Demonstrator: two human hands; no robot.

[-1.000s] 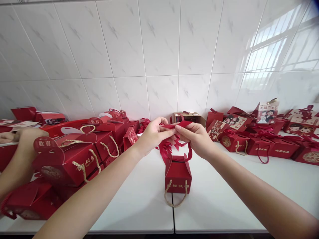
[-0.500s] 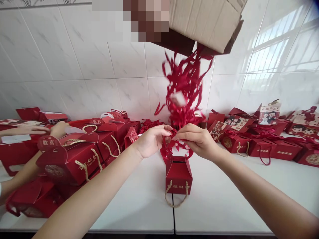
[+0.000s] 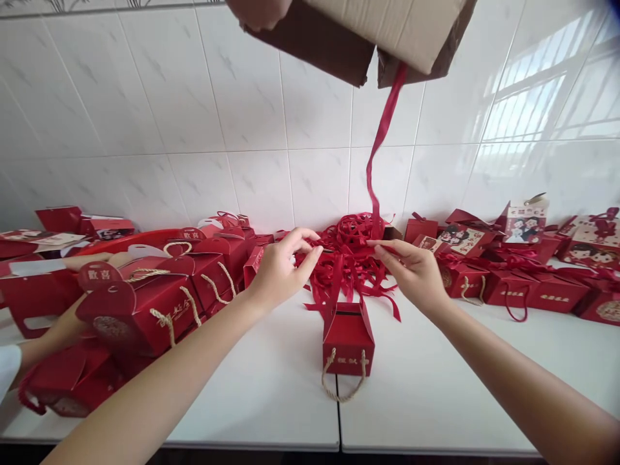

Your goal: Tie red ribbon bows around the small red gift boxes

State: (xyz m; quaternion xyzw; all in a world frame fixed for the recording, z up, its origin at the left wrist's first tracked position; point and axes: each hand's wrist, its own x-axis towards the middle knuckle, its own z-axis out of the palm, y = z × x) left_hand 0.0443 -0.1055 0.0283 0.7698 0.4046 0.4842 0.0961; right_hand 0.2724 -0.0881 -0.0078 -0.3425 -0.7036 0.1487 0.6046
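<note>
A small red gift box [image 3: 349,345] with a twisted rope handle [image 3: 336,395] at its front stands upright between my forearms. Red ribbon [image 3: 336,284] rises from its top. Beyond the box, my left hand [image 3: 285,266] has thumb and forefinger closed on a strand of red ribbon at their tips. Opposite it, my right hand [image 3: 411,266] pinches another strand of the ribbon. Behind both hands lies a tangled heap of red ribbons [image 3: 358,226], which partly hides where the pinched strands run.
Overhead, another person's hand [image 3: 261,10] tips a cardboard carton [image 3: 387,26], one ribbon [image 3: 385,123] hanging from it. Red gift boxes are stacked at left [image 3: 130,316] and lined up at right [image 3: 513,284]. A person's arm [image 3: 62,332] reaches in at far left. The white table [image 3: 271,387] has a seam.
The ribbons falling from the carton have landed in a heap, with one strand still hanging. My hands have moved apart from each other above the box. The person's arm at left has shifted.
</note>
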